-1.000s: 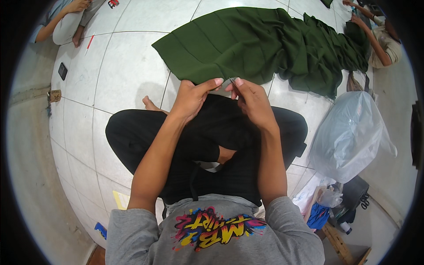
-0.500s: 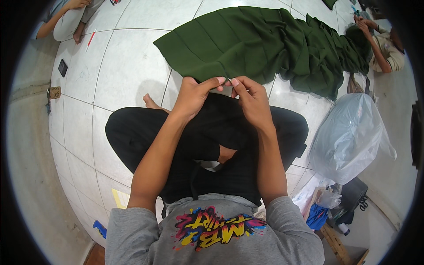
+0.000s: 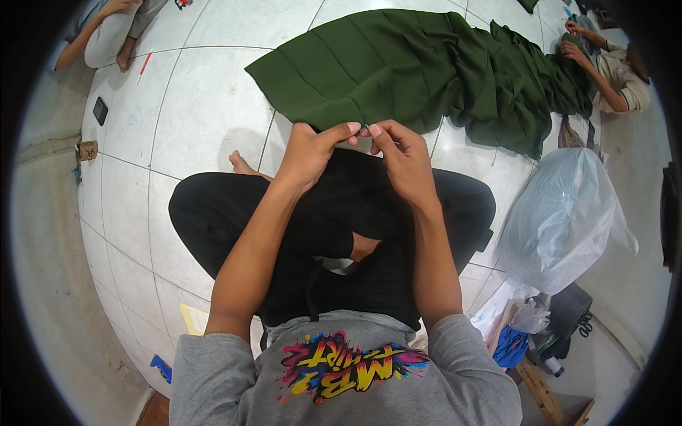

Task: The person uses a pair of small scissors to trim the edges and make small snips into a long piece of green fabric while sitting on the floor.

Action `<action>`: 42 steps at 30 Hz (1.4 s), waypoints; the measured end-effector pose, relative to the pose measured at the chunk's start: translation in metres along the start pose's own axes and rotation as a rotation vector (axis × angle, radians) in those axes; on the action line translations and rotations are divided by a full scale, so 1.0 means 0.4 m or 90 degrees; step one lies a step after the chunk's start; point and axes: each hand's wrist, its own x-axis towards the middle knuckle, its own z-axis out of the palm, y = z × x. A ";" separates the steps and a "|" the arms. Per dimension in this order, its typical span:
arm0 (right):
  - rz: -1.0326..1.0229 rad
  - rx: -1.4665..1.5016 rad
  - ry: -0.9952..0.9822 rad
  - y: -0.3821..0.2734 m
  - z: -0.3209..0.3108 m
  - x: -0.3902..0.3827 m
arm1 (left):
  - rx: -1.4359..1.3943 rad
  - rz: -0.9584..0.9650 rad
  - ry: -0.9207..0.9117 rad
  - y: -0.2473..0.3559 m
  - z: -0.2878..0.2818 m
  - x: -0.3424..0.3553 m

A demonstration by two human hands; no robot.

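A long dark green cloth (image 3: 398, 71) with pressed or stitched lines across it lies spread over the floor in front of me, bunched toward the right. My left hand (image 3: 310, 155) pinches the cloth's near edge between thumb and fingers. Close beside it, almost touching at the fingertips, my right hand (image 3: 403, 160) is closed in a pinch at that same edge. Whatever sits between the right fingertips is too small to name. Both hands are held just beyond my crossed legs in black trousers (image 3: 234, 206).
At the right stands a large, filled translucent plastic bag (image 3: 561, 220), with a blue bundle (image 3: 510, 348) and a dark bag (image 3: 570, 312) below it. A co-worker (image 3: 616, 78) handles the cloth's far right end. Another person (image 3: 106, 35) sits far left, near a phone (image 3: 100, 111) and red pen (image 3: 145, 64).
My right fingertips have shifted slightly left, closer to the left thumb. The co-worker's hands at the right have moved a little apart. The cloth lies almost as before.
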 end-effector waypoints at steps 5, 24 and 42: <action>-0.027 0.003 0.009 0.016 0.003 0.005 | -0.006 0.010 -0.004 -0.003 0.003 0.001; 0.102 0.282 0.138 0.021 0.038 0.022 | 0.039 -0.057 -0.038 0.045 -0.005 -0.007; 0.163 0.276 0.033 0.078 -0.019 0.033 | -0.376 -0.138 0.166 -0.027 -0.044 0.043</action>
